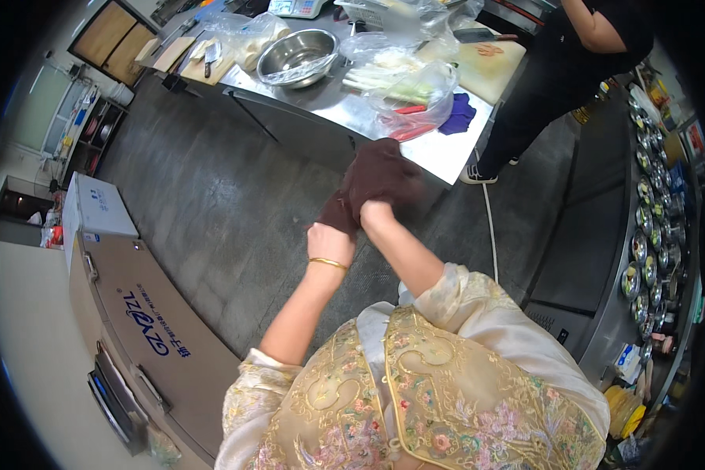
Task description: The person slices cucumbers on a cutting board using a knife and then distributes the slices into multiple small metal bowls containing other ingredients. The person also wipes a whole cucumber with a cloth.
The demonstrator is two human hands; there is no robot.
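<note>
A dark maroon cloth (382,173) is bunched up in front of me, just off the near edge of a stainless steel table (323,106). My left hand (331,242), with a gold bangle at its wrist, grips the cloth's lower left end. The cloth covers most of my right hand (377,212); its fingers are hidden. Beyond the cloth, on the table, lie a clear plastic bag of leeks or scallions (408,88), some red peppers (412,130) and a purple cloth (458,114). A steel basin (298,57) stands to their left.
A cleaver (210,59) lies on a board at the left; another knife (483,36) is on a white cutting board (493,70). A person in black (540,88) stands at the table's right. Small steel bowls (639,245) fill the right counter. A large freezer (153,317) is at left.
</note>
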